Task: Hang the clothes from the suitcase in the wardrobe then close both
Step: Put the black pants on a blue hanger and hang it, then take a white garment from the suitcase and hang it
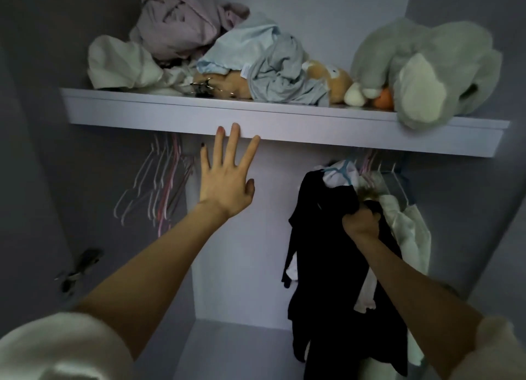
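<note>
The right hand (361, 223) is clenched around the black garment (336, 254), which hangs with its long axis vertical just below the rail at the wardrobe's right side. The left hand (225, 180) is spread wide, holding nothing, fingertips at the shelf (284, 123) edge. The empty hangers (159, 186) lie left of it, well apart from the garment, so the left hand is the nearer 1.

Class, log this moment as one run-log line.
left hand: open, reaching toward shelf | right hand: grips black garment | empty hangers: left
</note>
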Demonstrator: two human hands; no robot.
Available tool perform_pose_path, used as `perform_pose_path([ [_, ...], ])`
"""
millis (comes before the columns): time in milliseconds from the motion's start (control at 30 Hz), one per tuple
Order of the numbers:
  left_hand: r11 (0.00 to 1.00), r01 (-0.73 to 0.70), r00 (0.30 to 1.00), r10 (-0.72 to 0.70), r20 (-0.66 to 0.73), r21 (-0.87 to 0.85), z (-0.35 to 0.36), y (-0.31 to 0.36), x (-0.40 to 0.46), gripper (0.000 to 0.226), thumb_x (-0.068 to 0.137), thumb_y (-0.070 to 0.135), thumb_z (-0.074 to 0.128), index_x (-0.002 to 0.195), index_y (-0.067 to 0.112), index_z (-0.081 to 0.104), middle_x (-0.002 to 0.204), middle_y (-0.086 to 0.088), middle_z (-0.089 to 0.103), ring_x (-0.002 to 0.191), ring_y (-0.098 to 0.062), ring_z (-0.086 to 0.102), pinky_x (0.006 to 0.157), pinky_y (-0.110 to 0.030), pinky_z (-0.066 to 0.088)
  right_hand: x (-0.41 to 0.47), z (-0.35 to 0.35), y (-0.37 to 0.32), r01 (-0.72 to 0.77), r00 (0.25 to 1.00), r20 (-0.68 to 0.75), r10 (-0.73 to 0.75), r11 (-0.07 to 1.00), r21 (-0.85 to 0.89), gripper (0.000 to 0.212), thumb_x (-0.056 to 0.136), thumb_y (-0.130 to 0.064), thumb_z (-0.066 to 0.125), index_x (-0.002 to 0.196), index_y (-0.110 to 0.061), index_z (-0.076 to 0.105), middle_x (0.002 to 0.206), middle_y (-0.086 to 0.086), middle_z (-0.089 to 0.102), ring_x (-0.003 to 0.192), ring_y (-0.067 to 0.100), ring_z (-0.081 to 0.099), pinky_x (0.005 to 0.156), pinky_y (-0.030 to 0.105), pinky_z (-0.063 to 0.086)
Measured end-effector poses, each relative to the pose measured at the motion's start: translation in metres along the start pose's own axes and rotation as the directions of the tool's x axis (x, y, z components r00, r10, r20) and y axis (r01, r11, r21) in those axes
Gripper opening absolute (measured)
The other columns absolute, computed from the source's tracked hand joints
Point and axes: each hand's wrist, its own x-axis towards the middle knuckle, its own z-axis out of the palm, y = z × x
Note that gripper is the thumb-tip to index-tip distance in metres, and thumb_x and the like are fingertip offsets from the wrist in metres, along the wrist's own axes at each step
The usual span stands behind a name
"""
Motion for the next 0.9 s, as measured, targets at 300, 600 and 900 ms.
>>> perform_pose_path([
  [300,0.934,0.357,0.872,-0.33,0.361,-0.011,-0.011,-0.053,-0.143,0.068,0.097,0.032,0.039,0.149,0.024,-0.003,0.157,-0.007,-0.01,0.144,-0.029,-0.012,0.116,-0.053,0.001,-0.138,0.086,-0.041,0.485,0.829,0.318,-0.46,0.874,0.0,0.039,0.093,-0.009,0.043,0.132,-0.005,0.049,0.137,0.016,0.047,0.127,0.03,0.044,0.105,0.035,0.038],
  [600,0.829,0.559,0.656,-0.448,0.607,0.008,-0.051,-0.116,-0.402,0.051,0.096,0.026,0.038,0.145,0.017,0.025,0.148,-0.007,0.03,0.134,-0.027,0.031,0.107,-0.037,0.027,-0.368,0.193,-0.024,0.528,0.507,0.765,-0.397,0.845,0.089,0.028,0.093,-0.005,0.041,0.112,0.002,0.06,0.114,0.021,0.062,0.108,0.037,0.056,0.095,0.042,0.045],
  [900,0.712,0.697,0.364,-0.453,0.814,0.084,-0.114,-0.196,-0.621,0.039,0.096,0.024,0.041,0.134,0.019,0.046,0.135,-0.008,0.049,0.123,-0.027,0.048,0.098,-0.034,0.04,-0.581,0.272,-0.004,0.573,0.085,0.984,-0.157,0.816,0.081,0.03,0.095,-0.008,0.039,0.113,0.003,0.061,0.111,0.019,0.066,0.086,0.018,0.056,0.08,0.022,0.043],
])
